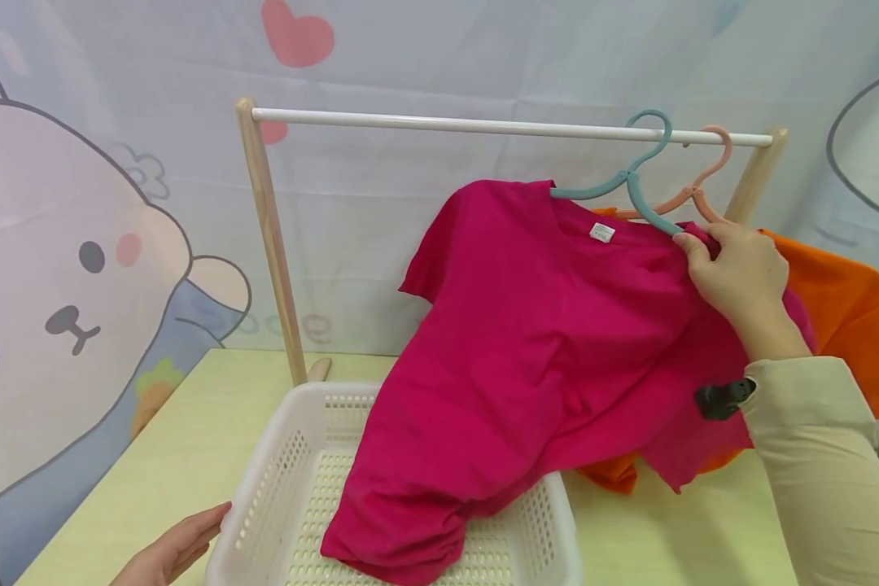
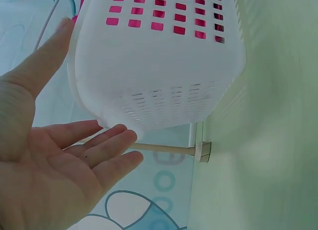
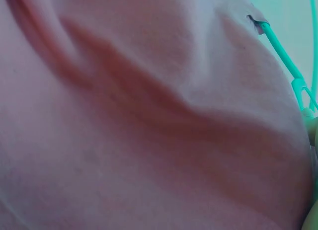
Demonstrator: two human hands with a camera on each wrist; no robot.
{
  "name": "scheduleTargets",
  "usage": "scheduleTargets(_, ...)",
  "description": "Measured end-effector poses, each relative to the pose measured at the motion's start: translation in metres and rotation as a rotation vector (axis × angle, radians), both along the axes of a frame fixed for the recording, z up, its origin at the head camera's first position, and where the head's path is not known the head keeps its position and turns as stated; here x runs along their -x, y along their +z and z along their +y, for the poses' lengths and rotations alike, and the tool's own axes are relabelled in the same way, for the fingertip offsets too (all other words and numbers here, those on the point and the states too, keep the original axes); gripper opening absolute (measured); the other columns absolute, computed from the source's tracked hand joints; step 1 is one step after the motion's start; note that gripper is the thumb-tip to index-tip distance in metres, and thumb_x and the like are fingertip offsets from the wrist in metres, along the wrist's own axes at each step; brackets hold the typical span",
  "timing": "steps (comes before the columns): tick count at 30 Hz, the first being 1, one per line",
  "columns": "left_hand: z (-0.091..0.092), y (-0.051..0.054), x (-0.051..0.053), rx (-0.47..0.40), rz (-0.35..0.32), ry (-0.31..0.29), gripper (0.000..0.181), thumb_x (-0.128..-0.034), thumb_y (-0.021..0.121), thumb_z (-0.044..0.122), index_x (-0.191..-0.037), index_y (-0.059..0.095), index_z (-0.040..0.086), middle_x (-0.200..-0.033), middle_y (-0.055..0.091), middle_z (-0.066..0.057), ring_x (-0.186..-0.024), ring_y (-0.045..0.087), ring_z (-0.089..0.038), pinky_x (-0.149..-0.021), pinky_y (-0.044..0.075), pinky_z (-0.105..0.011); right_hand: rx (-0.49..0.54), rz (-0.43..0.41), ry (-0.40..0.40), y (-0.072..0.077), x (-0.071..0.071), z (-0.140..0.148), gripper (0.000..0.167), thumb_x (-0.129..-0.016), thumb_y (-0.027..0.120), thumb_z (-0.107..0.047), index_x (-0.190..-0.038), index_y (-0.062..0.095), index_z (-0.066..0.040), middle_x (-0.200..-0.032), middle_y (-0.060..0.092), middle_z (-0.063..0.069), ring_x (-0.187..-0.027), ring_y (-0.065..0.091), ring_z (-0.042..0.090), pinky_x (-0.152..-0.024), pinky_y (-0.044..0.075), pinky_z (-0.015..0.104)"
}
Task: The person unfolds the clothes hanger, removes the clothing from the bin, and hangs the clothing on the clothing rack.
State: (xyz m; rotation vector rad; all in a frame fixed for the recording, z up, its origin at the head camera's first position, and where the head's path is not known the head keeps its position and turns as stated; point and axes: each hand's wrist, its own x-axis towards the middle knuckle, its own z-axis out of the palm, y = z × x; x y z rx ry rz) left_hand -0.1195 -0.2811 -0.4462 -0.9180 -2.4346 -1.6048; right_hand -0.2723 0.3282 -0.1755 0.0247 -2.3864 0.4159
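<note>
A magenta T-shirt [image 1: 498,350] hangs on a teal hanger [image 1: 648,199], which is hooked over the white rod [image 1: 439,124]. At the shirt's right shoulder, my right hand [image 1: 743,273] pinches the cloth by the hanger's arm. The shirt's lower part droops into a white plastic basket [image 1: 260,464]. My left hand [image 1: 168,547] is beside the basket's left side, fingers extended; in the left wrist view its fingertips are close to the basket wall [image 2: 149,66], contact unclear. Magenta cloth [image 3: 149,120] fills most of the right wrist view, hiding most of the hand.
Behind the magenta shirt, an orange garment [image 1: 842,317] is partly hidden, near a coral hanger [image 1: 703,191] on the same rod. Wooden posts [image 1: 271,236] support the rod on a pale yellow table [image 1: 212,431]. A cartoon-printed cloth [image 1: 381,244] covers the back.
</note>
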Motion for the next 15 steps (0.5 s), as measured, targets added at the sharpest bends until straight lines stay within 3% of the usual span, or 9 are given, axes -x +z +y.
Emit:
scheduleTargets(1, -0.002, -0.003, 0.002, -0.023, 0.035, -0.068, 0.093, -0.0777, 0.067, -0.012, -0.148, 0.033, 0.039, -0.142, 0.039, 0.026, -0.124, 0.039, 0.013, -0.088, 0.040, -0.009, -0.006, -0.008, -0.003, -0.002, 0.000, 0.001, 0.049, -0.099, 0.044, -0.042, -0.124, 0.063, -0.004, -0.092, 0.062, 0.027, -0.087, 0.051, 0.046, -0.068, 0.040, 0.059)
scheduleTargets(4, -0.005, -0.007, 0.006, -0.069, 0.011, -0.148, 0.098, -0.0777, 0.065, -0.016, -0.147, 0.031, 0.044, -0.143, 0.036, 0.027, -0.125, 0.038, 0.012, -0.089, 0.040, -0.009, -0.012, 0.002, 0.005, -0.010, 0.001, 0.002, 0.047, -0.099, 0.045, -0.040, -0.120, 0.063, -0.002, -0.091, 0.063, 0.025, -0.087, 0.052, 0.046, -0.070, 0.040, 0.060)
scheduleTargets(10, -0.004, -0.005, 0.006, -0.083, -0.033, -0.178, 0.096, -0.0797, 0.064, -0.017, -0.146, 0.032, 0.044, -0.143, 0.036, 0.028, -0.124, 0.039, 0.012, -0.089, 0.040, -0.009, -0.011, 0.068, 0.024, -0.019, 0.001, 0.002, 0.045, -0.098, 0.049, -0.037, -0.117, 0.064, 0.002, -0.097, 0.065, 0.024, -0.083, 0.054, 0.044, -0.069, 0.041, 0.058)
scheduleTargets(15, -0.006, -0.003, 0.004, -0.116, -0.094, -0.189, 0.095, -0.0811, 0.062, -0.019, -0.143, 0.034, 0.048, -0.141, 0.037, 0.029, -0.123, 0.040, 0.012, -0.088, 0.041, -0.010, -0.003, 0.048, 0.039, -0.019, 0.000, 0.001, 0.046, -0.099, 0.048, -0.038, -0.117, 0.064, 0.002, -0.098, 0.064, 0.024, -0.083, 0.053, 0.043, -0.069, 0.040, 0.054)
